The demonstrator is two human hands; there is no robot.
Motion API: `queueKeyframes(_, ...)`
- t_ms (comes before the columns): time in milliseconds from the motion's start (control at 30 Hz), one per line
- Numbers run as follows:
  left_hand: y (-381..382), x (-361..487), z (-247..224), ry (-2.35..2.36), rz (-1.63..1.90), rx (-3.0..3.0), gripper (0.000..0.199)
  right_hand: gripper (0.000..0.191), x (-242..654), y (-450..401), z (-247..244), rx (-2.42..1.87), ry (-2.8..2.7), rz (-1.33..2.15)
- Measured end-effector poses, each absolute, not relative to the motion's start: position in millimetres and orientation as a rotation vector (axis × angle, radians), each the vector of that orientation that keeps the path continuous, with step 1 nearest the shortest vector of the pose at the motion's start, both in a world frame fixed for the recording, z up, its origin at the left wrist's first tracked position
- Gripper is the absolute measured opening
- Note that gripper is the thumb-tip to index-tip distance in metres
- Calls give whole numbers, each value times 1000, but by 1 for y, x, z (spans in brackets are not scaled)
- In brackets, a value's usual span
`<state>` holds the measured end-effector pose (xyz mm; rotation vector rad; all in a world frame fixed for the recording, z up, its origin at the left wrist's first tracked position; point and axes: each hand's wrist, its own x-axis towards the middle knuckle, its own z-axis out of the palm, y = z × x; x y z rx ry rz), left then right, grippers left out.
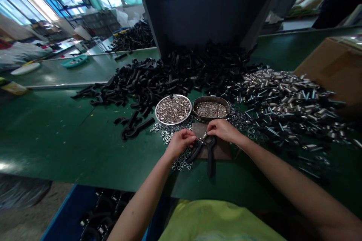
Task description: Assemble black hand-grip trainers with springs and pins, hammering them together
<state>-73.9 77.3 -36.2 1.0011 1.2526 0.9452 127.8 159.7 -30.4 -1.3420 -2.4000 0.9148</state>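
A black plastic clamp (210, 156) with two spread handles lies over a flat brown plate (223, 150) on the bench. At its upper end sits a small ribbed metal piece (204, 136), perhaps a spring. My right hand (223, 130) pinches at the upper end of this piece. From the other side, my left hand (182, 142) has thumb and fingertips pressed together at the clamp's joint; what lies between them is too small to make out. Loose metal nuts (181, 163) lie beside and beneath my left hand.
Behind my hands stand a round dish of metal pins (173, 110) and an oval tin of small metal parts (211, 109). Black clamp parts (141, 79) spill from a tipped grey bin (203, 15). Metal sleeves and bolts (291, 98) pile up right, near a cardboard box (328, 67).
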Motion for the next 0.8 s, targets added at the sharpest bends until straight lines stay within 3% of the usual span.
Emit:
queueKeyframes(200,79,-59,-30,1444,863,1679,2,5,119,172,-29,-1424,-2478,945)
queueKeyframes(500,77,-45,-44,1500,765,1830,4,25,174,119,-24,-1449,-2324,806)
queueKeyframes(700,86,-43,-44,1508,666,1720,5,34,275,49,-59,-1790,-2279,315)
queueKeyframes(800,89,-43,-45,1509,643,1625,11,32,292,28,-71,-1958,-2182,258)
